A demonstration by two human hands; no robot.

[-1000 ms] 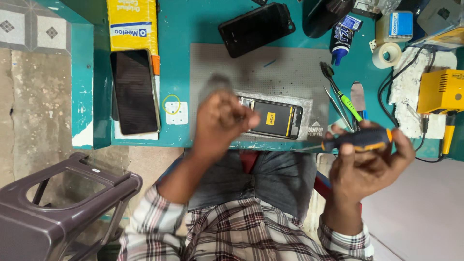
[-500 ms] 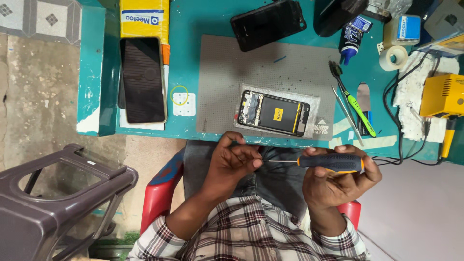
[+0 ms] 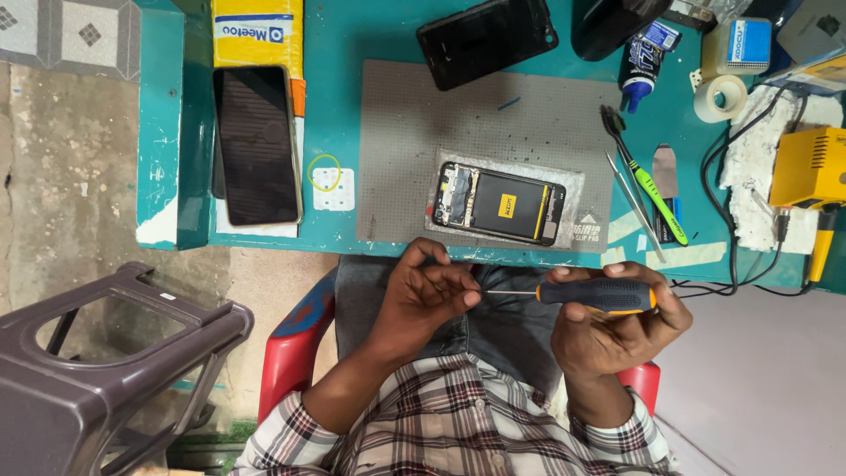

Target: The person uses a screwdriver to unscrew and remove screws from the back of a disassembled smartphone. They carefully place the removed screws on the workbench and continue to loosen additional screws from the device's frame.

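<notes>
My right hand (image 3: 617,330) grips a black and orange screwdriver (image 3: 597,295) held level over my lap, its thin shaft pointing left. My left hand (image 3: 427,291) pinches the tip of that shaft with fingers bunched. Just beyond both hands, an opened phone (image 3: 500,203) with its back off lies on a grey mat (image 3: 414,141) on the teal table (image 3: 370,35). Its dark battery with a yellow label and its circuit boards are exposed.
A phone with a dark screen (image 3: 257,145) lies at the left, a black back cover (image 3: 487,40) at the far edge. A green brush (image 3: 648,189), tweezers (image 3: 633,204), tape roll (image 3: 720,97), glue bottle (image 3: 639,57) and yellow device (image 3: 809,167) sit right. A dark plastic stool (image 3: 97,353) stands left.
My left hand has pulled back from the opened phone to the screwdriver tip. My right hand has drawn the screwdriver toward my lap. The view has shifted slightly.
</notes>
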